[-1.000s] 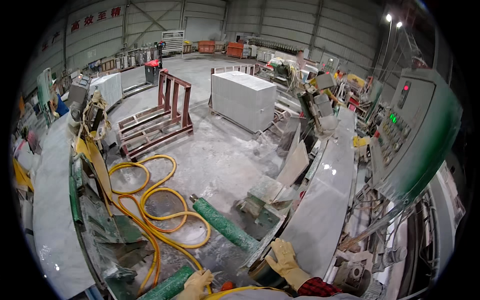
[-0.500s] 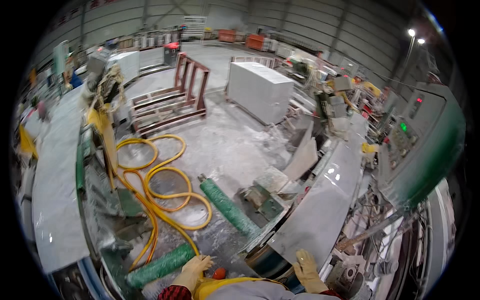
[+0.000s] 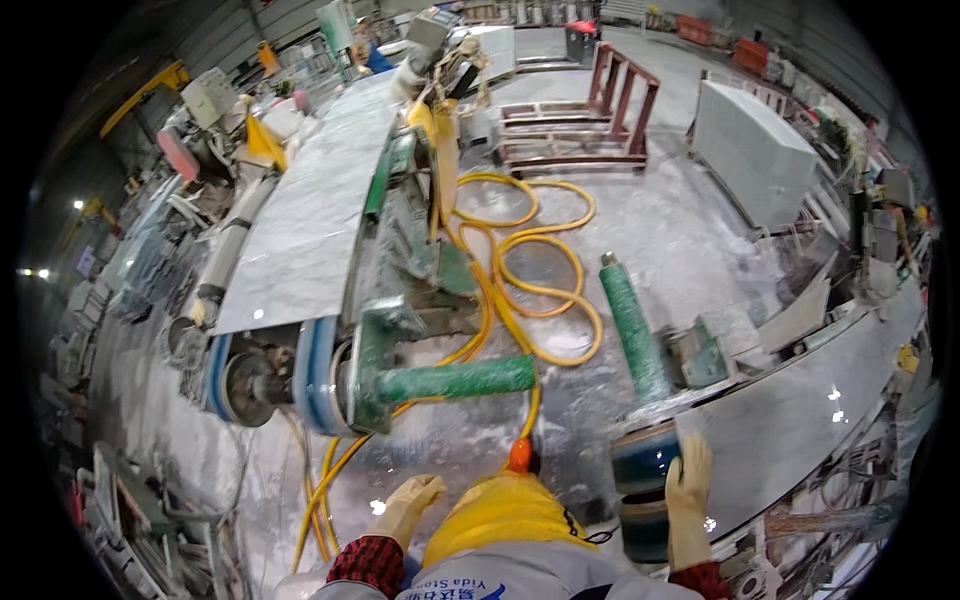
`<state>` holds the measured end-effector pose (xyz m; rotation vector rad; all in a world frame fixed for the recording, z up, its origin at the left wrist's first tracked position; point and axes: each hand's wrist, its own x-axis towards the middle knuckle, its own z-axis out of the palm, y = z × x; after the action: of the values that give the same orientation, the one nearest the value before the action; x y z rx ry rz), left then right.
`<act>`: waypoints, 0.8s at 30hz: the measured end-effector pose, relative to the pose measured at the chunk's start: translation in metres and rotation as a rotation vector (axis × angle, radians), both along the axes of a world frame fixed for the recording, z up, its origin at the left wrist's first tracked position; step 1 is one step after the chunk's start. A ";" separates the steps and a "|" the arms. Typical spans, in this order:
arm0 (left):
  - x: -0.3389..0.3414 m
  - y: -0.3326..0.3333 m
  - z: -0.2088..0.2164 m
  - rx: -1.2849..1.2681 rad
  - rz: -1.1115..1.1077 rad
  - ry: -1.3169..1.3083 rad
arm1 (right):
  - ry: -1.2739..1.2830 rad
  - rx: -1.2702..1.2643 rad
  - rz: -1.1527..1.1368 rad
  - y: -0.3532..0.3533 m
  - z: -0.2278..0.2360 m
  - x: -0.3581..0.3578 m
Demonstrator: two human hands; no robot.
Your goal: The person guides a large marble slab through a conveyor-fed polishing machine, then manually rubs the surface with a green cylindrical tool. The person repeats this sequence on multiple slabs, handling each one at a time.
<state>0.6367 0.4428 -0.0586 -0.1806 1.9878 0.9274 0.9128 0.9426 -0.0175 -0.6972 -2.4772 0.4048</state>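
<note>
Nearby, yellow hose [image 3: 520, 270], green roller [image 3: 632, 325], stone slab [image 3: 300, 225]

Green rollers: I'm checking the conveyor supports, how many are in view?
2. One green roller lies level, left of centre; the other green roller runs upright by the right slab. More may be hidden.

Our right hand [image 3: 688, 490], in a pale yellow rubber glove, lies flat with fingers pointing up against the near end of a long grey polished stone slab [image 3: 800, 420], which runs away to the right and reflects the ceiling lights. Just left of the hand, under the slab's end, sits a dark blue-banded roller [image 3: 642, 470]. Our left hand [image 3: 410, 500], gloved the same, hangs loosely curled above the dusty floor, touching nothing.
</note>
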 end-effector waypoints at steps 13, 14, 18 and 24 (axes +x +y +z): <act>0.126 -0.131 -0.031 0.208 0.749 0.122 | -0.156 0.276 0.043 0.044 -0.025 -0.042; 0.132 -0.134 -0.041 0.288 0.802 0.171 | -0.124 0.336 0.064 0.047 -0.027 -0.041; 0.124 -0.149 -0.049 0.313 0.847 0.159 | -0.125 0.426 0.053 0.052 -0.036 -0.050; 0.083 -0.189 -0.044 0.408 0.871 0.160 | -0.354 0.520 -0.414 0.070 -0.090 -0.053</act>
<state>0.7198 0.2537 -0.1023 -0.7953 1.7988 1.9193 0.8601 1.0122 -0.1078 -1.0830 -2.4937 -0.5413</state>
